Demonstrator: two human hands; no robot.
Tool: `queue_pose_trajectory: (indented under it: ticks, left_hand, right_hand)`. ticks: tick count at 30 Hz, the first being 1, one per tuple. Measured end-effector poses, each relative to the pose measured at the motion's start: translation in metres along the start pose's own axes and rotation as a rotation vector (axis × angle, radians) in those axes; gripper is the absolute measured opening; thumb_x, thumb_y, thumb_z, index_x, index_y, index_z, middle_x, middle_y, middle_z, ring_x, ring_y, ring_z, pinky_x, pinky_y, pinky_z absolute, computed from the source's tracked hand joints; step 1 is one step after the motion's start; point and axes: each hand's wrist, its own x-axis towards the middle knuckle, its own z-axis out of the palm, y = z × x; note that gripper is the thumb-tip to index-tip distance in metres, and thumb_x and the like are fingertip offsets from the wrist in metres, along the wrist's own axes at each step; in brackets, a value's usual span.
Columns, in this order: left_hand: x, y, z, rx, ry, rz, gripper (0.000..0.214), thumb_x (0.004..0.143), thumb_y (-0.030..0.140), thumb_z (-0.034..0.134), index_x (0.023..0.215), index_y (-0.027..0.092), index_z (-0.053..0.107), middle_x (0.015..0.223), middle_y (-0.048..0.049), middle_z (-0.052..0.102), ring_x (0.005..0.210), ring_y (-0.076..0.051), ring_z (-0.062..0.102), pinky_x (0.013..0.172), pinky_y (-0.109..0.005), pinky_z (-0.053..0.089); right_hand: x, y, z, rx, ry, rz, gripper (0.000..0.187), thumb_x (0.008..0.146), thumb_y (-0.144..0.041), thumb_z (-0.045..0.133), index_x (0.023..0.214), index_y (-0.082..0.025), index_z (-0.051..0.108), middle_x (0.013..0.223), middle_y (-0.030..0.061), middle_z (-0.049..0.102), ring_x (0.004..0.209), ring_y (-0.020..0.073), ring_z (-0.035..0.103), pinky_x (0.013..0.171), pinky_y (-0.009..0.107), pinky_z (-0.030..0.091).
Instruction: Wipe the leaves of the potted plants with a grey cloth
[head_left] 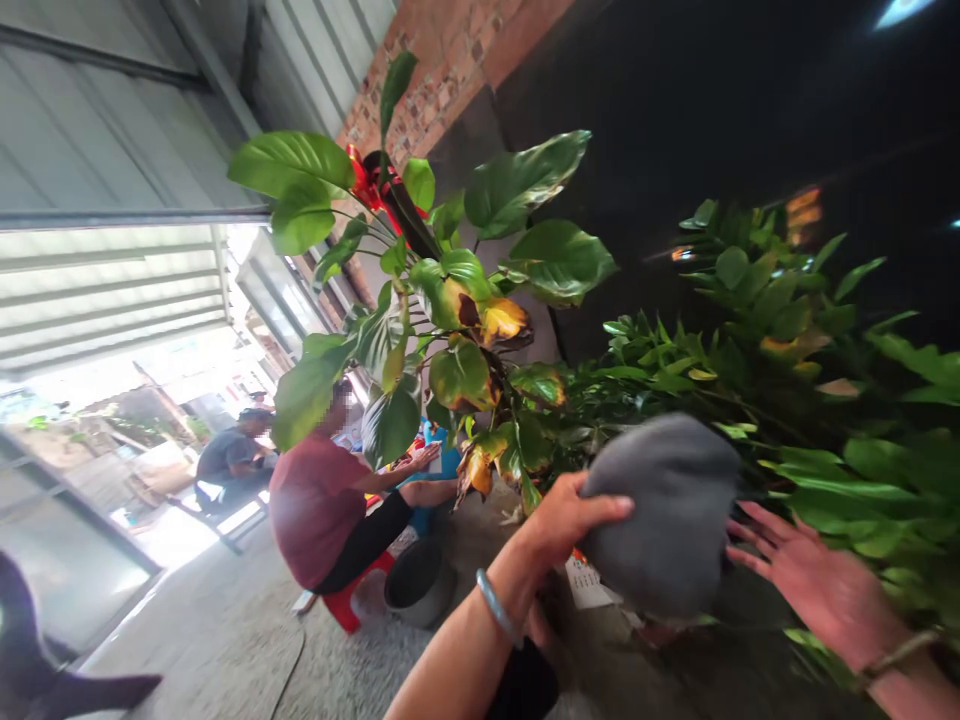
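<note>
A dark grey cloth (664, 520), rounded at the top and slightly blurred, is held up in front of the plants. My left hand (570, 515), with a pale bangle at the wrist, grips its left side; the thumb lies across the front and the other fingers are hidden behind. At the opposite edge, my right hand (814, 575) has its fingers stretched and spread, palm showing. Its fingertips come close to the cloth, and I cannot tell whether they touch. Just beyond the cloth stands a tall potted plant (461, 375) with some yellow and brown leaves.
Dense green foliage (862, 480) fills the right side. A person in a red shirt (319, 505) sits on a red stool (349, 605) beside a dark bucket (420, 580). Farther back, another person (229, 455) sits near the doorway. A cable (289, 670) lies on the concrete floor.
</note>
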Motion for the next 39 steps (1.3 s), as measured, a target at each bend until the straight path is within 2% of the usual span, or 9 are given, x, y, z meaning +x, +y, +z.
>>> queue_pose_trajectory:
  ticks: [4,9,12,15,19,23,26,32,39]
  left_hand:
    - [0.023,-0.007,0.007,-0.174,0.29,0.147,0.049,0.038,0.045,0.087,0.073,0.015,0.071,0.066,-0.0024,0.068,0.063,-0.017,0.059,0.067,-0.03,0.045]
    - [-0.023,-0.046,-0.003,0.074,-0.025,-0.182,0.048,0.034,0.042,0.09,0.071,0.016,0.074,0.067,-0.0014,0.069,0.062,-0.017,0.059,0.068,-0.032,0.047]
    - [-0.043,-0.018,-0.032,0.051,0.014,-0.109,0.051,0.037,0.045,0.09,0.075,0.015,0.075,0.071,-0.0042,0.072,0.061,-0.017,0.061,0.065,-0.03,0.047]
    - [-0.026,0.021,-0.066,-0.054,0.291,0.159,0.05,0.042,0.043,0.089,0.08,0.015,0.073,0.071,-0.0044,0.072,0.06,-0.016,0.061,0.063,-0.027,0.046]
    - [0.002,0.011,-0.089,-0.089,0.572,0.152,0.035,0.045,0.038,0.084,0.068,0.016,0.07,0.061,-0.0008,0.069,0.058,-0.015,0.06,0.065,-0.028,0.046]
    - [-0.022,-0.033,-0.09,0.042,0.34,-0.126,0.037,0.039,0.032,0.087,0.066,0.012,0.074,0.063,-0.0063,0.072,0.06,-0.02,0.063,0.067,-0.033,0.047]
    - [-0.041,-0.025,-0.096,0.053,0.245,-0.137,0.043,0.04,0.036,0.089,0.075,0.014,0.076,0.071,-0.0058,0.075,0.064,-0.02,0.066,0.069,-0.032,0.049]
    - [0.001,0.018,-0.12,-0.067,0.61,0.153,0.031,0.054,0.033,0.083,0.079,0.017,0.074,0.072,-0.0032,0.075,0.068,-0.019,0.067,0.068,-0.029,0.051]
    - [-0.023,-0.072,-0.108,0.049,0.51,-0.177,0.016,0.049,0.023,0.083,0.051,0.017,0.068,0.052,-0.0026,0.069,0.053,-0.019,0.062,0.057,-0.029,0.047]
  right_hand:
    - [-0.005,0.0,0.011,0.038,0.063,0.056,0.03,0.069,-0.059,0.062,0.077,-0.032,0.073,0.105,0.0097,0.071,0.119,0.044,0.054,0.101,0.068,0.038]
    - [-0.009,-0.006,0.016,0.033,0.086,0.077,0.032,0.07,-0.061,0.061,0.073,-0.032,0.072,0.099,0.0092,0.072,0.122,0.0458,0.05,0.102,0.069,0.035]
    - [-0.008,-0.009,0.013,0.013,0.108,0.07,0.031,0.067,-0.061,0.064,0.078,-0.034,0.073,0.103,0.0103,0.071,0.124,0.0465,0.049,0.102,0.069,0.035]
    - [-0.006,-0.006,0.01,0.012,0.117,0.066,0.031,0.065,-0.06,0.065,0.08,-0.034,0.073,0.105,0.0106,0.07,0.123,0.0466,0.049,0.102,0.07,0.036]
    - [-0.002,0.004,0.006,0.019,0.102,0.045,0.029,0.066,-0.057,0.064,0.078,-0.032,0.072,0.1,0.0102,0.071,0.113,0.046,0.057,0.09,0.068,0.047]
    - [0.0,0.005,0.002,0.022,0.083,0.041,0.027,0.068,-0.054,0.065,0.081,-0.032,0.072,0.099,0.009,0.074,0.098,0.041,0.065,0.067,0.056,0.058]
    - [-0.001,0.0,0.003,0.065,0.082,0.071,0.024,0.069,-0.053,0.067,0.078,-0.032,0.073,0.089,0.0071,0.076,0.085,0.0355,0.069,0.056,0.047,0.061]
    - [-0.007,-0.005,0.017,0.154,0.121,0.102,0.021,0.073,-0.05,0.066,0.071,-0.03,0.072,0.081,0.0026,0.075,0.074,0.0277,0.072,0.05,0.036,0.062]
    - [-0.012,-0.008,0.022,0.097,0.105,0.079,0.021,0.075,-0.047,0.064,0.076,-0.028,0.074,0.088,0.0056,0.075,0.076,0.0275,0.071,0.05,0.035,0.062]
